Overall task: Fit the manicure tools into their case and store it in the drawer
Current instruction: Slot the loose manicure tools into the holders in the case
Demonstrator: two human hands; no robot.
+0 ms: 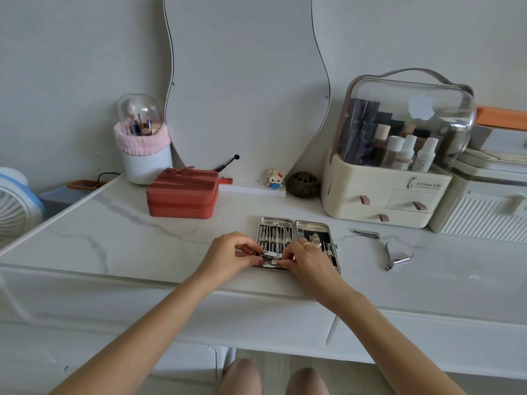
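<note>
The cream cosmetics organiser (382,195) at right rear bears the words "Serious Life"; smaller print beneath is unreadable. The manicure case (296,238) lies open near the front edge of the marble tabletop (114,240), bare surface to its left; nail clippers (366,233) and cuticle nippers (395,258) lie apart to its right. The left hand (228,256) and right hand (306,259) meet over the case's near left half, each pinching a small metal tool (269,256) between curled fingertips.
</note>
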